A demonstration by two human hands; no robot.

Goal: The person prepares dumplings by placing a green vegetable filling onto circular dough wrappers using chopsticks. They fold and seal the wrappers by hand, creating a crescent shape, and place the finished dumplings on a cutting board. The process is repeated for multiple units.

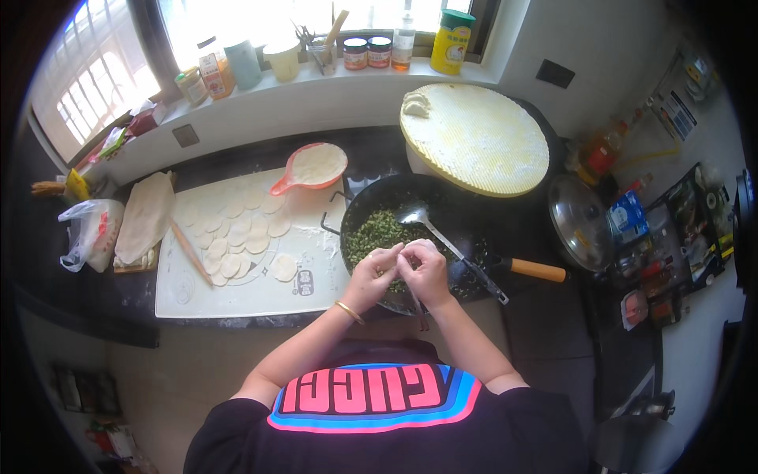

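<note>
The left hand (377, 272) and right hand (426, 274) pinch together, on what I cannot tell, above the round black metal wok (462, 197), presumably so falling chopped green filling (381, 231) lands inside.

Chopped greens (379, 231) loose at left inside round dark wok (467, 212); metal ladle (436, 230) slanting across, handle over rim.

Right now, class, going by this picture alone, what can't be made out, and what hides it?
- Head view: whether anything sits between the left hand and right hand; they cover it.
- Head view: the wok's bottom beneath the green filling, which covers it.
- Head view: the scene beyond the window; glare.
- Head view: the rest of the dark shirt; lower edge cuts it off.
</note>
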